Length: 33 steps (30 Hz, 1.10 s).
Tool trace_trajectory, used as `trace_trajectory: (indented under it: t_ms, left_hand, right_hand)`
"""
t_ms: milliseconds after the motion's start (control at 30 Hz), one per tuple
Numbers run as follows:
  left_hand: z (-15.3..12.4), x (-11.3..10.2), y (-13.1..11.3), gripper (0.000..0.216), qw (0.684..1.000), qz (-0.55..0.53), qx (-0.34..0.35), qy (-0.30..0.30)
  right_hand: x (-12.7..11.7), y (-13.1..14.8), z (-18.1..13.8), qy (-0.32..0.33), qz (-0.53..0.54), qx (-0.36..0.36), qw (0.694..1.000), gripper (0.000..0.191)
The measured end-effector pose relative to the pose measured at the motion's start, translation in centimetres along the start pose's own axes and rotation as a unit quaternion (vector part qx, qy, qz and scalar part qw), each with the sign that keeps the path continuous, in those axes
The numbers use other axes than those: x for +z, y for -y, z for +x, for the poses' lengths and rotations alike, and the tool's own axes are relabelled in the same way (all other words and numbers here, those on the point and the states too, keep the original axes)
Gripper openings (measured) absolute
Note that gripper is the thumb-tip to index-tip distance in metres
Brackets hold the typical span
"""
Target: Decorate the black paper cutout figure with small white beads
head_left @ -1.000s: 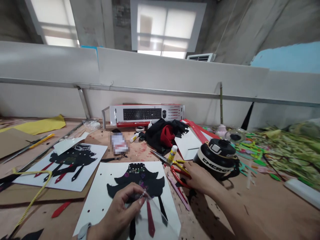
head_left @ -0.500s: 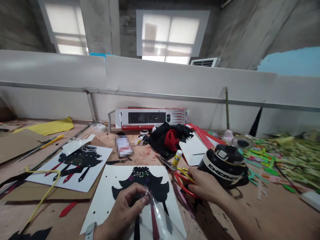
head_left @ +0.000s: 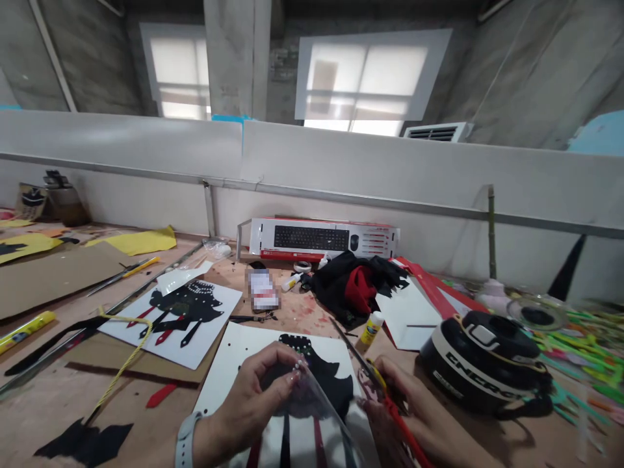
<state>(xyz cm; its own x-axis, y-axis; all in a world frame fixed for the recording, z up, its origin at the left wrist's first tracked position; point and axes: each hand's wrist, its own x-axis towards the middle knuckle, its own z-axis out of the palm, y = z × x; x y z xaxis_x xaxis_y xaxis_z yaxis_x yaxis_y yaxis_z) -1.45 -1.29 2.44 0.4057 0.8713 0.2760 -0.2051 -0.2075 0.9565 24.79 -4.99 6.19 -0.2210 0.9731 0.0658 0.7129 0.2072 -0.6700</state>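
On the head view, with twelve o'clock pointing away from me, I've got my left hand [head_left: 256, 393] at seven o'clock, thumb and forefinger pinched on the top edge of a clear, limp plastic sheet or bag [head_left: 319, 403]; can't tell which. Tiny whitish round beads [head_left: 298, 365] show right at that pinch, and I'd say the grip is there to stop them slipping away while the film hangs taut towards five.

Over at five o'clock, my right hand [head_left: 414, 406] is closed around metal scissors with red and yellow handles [head_left: 402, 419], blades aimed towards eleven, angled clear of the film, it seems. Blur there: can't tell whether the blades are parted.

Below the pinch lies a flat white paper sheet [head_left: 231, 344] carrying a black, tiered, roof-like cut-out [head_left: 336, 374] with small studs near its top, probably laid square to me for close work. A similar studded black cut-out [head_left: 188, 302] sits at ten, perhaps placed in sight for comparison. At one, a yellow glue stick with a white cap [head_left: 371, 330] stands on the brown tabletop [head_left: 302, 311], handily near the blades.
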Motion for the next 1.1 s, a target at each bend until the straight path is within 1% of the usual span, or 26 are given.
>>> trace_trajectory:
  t_ms: [133, 233, 333, 400, 600, 767, 967, 1100]
  left_hand:
    - [0.7, -0.6, -0.3, 0.017, 0.999, 0.013, 0.007, -0.036]
    - [0.9, -0.8, -0.2, 0.019, 0.998, 0.023, -0.006, -0.057]
    - [1.0, -0.9, -0.1, 0.023, 0.997, 0.035, -0.01, -0.067]
    - [0.9, -0.8, -0.1, 0.024, 0.997, 0.042, -0.005, -0.069]
    - [0.9, -0.7, -0.3, 0.025, 0.995, 0.049, -0.011, -0.091]
    - [0.8, -0.8, 0.0, 0.026, 0.994, 0.057, -0.022, -0.095]
    - [0.9, -0.8, 0.2, 0.028, 0.994, 0.057, -0.034, -0.09]
    - [1.0, -0.7, 0.4, 0.031, 0.994, 0.05, -0.048, -0.089]
  right_hand:
    - [0.1, 0.3, -0.3, 0.018, -0.046, 0.023, 0.999, 0.02]
    - [0.4, 0.3, -0.4, 0.025, -0.122, 0.044, 0.991, 0.025]
    - [1.0, 0.2, -0.5, 0.017, -0.208, 0.027, 0.978, 0.032]
    - [1.2, 0.0, -0.6, 0.01, -0.243, 0.011, 0.97, 0.033]
    - [1.4, -0.5, -0.8, -0.038, -0.303, -0.047, 0.951, 0.032]
    - [1.5, -0.9, -0.5, -0.071, -0.315, -0.088, 0.942, 0.026]
    - [1.5, -1.4, -0.4, -0.102, -0.351, -0.111, 0.924, 0.026]
    - [1.4, -1.3, -0.4, -0.116, -0.358, -0.116, 0.919, 0.021]
